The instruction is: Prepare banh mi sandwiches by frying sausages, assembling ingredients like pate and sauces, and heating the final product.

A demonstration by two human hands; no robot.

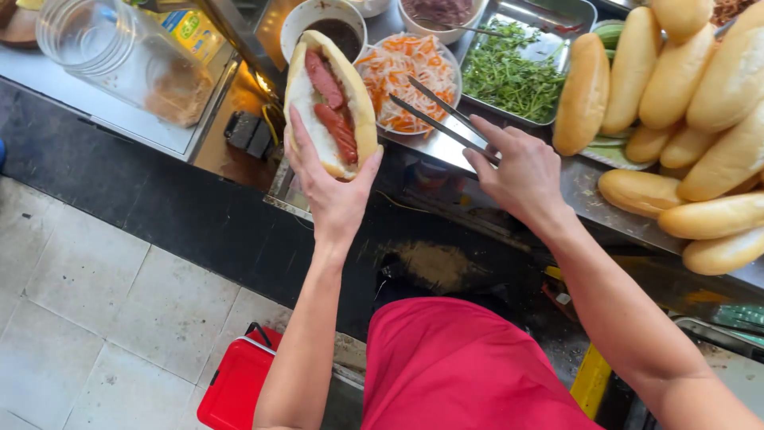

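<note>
Head view: sandwich and tongs over the counter edge.
Left hand (333,187) grasped the split baguette (331,103); right hand (517,171) clenched metal tongs (442,119), tips at 10 o'clock over the pickled-carrot bowl (410,80).

Two bare forearms, no sleeves reaching the wrists, no rings, watch or gloves on left hand (330,187) or right hand (521,171); plain red garment (461,370) below.

Herb tray (549,40) right of shredded-vegetable bowl (454,76) (loaves (700,103) farther right)
</note>
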